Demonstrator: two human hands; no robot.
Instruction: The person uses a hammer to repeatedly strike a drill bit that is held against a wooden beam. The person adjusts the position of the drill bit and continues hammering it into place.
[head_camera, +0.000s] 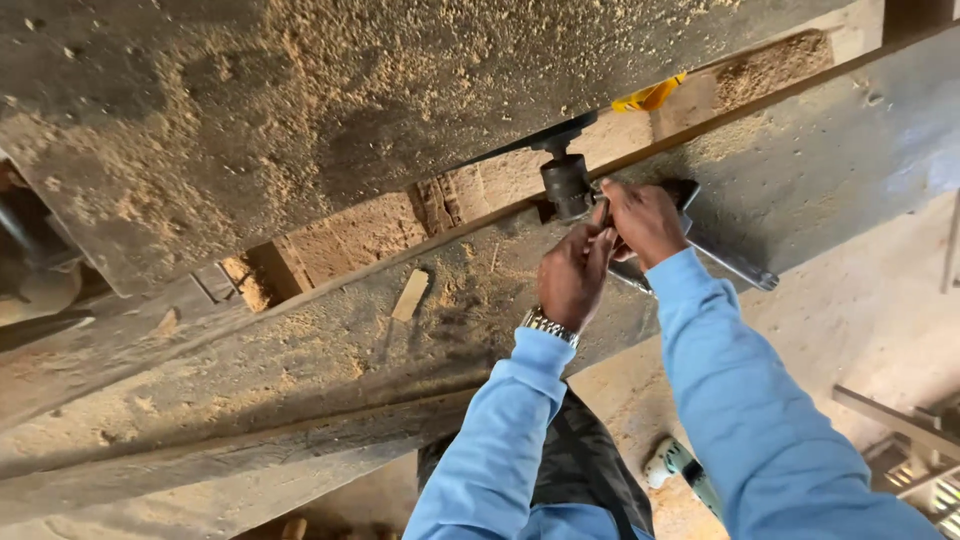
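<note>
Hands (610, 250) on dark knob (566, 183)

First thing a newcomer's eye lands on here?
Both hands meet right of centre: the left hand, with a metal wristwatch, and the right hand work at a dark round knob on the machine. All around lies the sawdust-covered machine table; a small wood offcut rests left of the hands.

Both arms reach forward in light blue sleeves, elbows bent, wrists close together. Left hand (572, 275) curled in loose fist, back of hand up, metal watch on wrist. Right hand (645, 222) just beyond, fingers bent downward, touching left fingertips.
</note>
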